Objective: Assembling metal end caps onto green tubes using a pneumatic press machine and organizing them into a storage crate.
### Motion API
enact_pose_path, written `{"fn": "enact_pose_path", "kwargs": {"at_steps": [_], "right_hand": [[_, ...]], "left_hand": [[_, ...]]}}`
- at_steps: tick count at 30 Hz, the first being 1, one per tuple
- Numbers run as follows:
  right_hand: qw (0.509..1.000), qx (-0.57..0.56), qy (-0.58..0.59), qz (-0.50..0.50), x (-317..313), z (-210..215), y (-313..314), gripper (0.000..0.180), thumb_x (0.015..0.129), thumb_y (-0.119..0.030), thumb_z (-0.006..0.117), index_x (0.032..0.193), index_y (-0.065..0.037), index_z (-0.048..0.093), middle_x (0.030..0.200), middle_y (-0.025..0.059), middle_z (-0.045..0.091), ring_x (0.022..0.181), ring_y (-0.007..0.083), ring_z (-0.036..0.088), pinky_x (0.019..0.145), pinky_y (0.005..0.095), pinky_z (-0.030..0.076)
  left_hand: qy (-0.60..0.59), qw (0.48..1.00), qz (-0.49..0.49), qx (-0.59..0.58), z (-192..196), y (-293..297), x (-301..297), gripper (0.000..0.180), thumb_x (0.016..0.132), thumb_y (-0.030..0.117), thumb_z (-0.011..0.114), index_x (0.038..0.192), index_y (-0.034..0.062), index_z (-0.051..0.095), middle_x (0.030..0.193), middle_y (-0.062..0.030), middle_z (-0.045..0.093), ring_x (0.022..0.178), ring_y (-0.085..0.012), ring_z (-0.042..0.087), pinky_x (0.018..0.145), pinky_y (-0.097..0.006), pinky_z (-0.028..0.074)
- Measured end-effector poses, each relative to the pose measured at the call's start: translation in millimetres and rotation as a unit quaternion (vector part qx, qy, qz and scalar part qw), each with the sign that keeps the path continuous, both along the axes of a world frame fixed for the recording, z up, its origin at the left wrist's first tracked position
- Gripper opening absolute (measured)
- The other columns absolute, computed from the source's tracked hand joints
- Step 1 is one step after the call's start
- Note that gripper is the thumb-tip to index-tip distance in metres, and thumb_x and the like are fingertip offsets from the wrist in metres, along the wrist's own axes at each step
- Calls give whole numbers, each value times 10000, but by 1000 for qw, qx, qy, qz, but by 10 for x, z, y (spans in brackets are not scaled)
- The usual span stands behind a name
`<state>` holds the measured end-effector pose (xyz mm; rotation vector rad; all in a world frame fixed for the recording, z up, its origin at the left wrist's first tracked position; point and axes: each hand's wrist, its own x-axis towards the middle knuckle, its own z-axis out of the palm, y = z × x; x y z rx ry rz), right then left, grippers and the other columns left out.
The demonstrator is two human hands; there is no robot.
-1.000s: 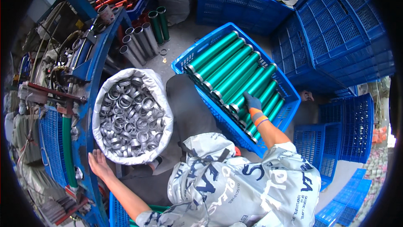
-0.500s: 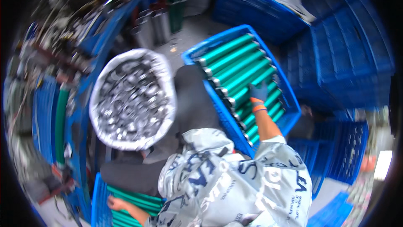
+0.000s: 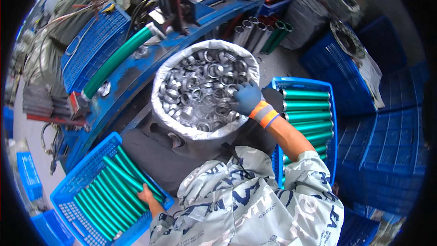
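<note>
My right hand (image 3: 248,99), in a blue-grey glove with an orange cuff, reaches over the right rim of a white-lined round tub (image 3: 160,71). Its fingers are curled onto a metal ring (image 3: 231,89) among many loose silvery rings (image 3: 193,82). At the lower left, my bare left hand (image 3: 145,194) is closed round the near end of a green tube (image 3: 122,173). That tube lies on a row of like tubes in a blue crate (image 3: 59,196). Part of the left fingers is hidden by the tube.
A second blue crate (image 3: 334,132) of green tubes with silvery ends stands at my right. Beyond the tub runs a blue workbench (image 3: 123,75), with a green tube (image 3: 116,62) held slanting on it. Upright tubes (image 3: 257,34) stand behind the tub; stacked blue crates (image 3: 391,128) line the right.
My right hand has left the tubes in the right crate and moved left to the rings in the tub. My left hand has closed on a tube. The view has swung left.
</note>
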<state>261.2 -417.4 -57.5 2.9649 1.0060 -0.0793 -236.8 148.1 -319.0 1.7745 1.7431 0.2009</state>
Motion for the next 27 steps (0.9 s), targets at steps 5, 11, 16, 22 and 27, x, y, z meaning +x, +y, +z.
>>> {"fn": "enact_pose_path", "kwargs": {"at_steps": [5,11,16,22,27], "right_hand": [[992,-119,48,15,87,-458,94,213,921,-263,737,1048,-168,879,1259,118,782,1179,306,755,1259,624,381],[571,643,473,-192,-77,-435,359,379,1075,-353,822,1260,-22,829,1512,157,726,1338,302,738,1145,420,564],[294,733,603,-115,-423,106,826,774,1017,-593,818,1583,-104,618,1584,117,666,1442,405,675,1151,529,621],[445,688,566,-89,-421,507,863,677,1011,-230,877,1604,-87,586,1564,111,669,1386,341,719,1086,466,661],[573,664,479,-32,-409,785,799,993,843,34,942,1703,22,445,1562,150,655,1439,235,644,1230,397,530]], "left_hand": [[-263,933,-31,245,741,339,528,732,937,275,938,1453,-146,634,1377,-257,753,1228,-376,731,1123,-486,560],[-339,891,-168,251,2387,473,1692,571,922,188,954,1353,-15,638,1166,-86,723,1039,-206,688,981,-382,574],[-197,851,-408,266,3553,-684,2398,617,808,130,902,1389,44,713,1198,-172,802,1075,-299,806,978,-413,624],[-115,745,-597,275,4153,-1071,2603,671,712,62,844,1371,88,726,1110,-155,777,999,-389,772,891,-461,625],[-73,707,-636,300,4291,-1020,2565,695,649,80,834,1339,92,749,1074,-126,761,958,-369,740,846,-467,605]]}}
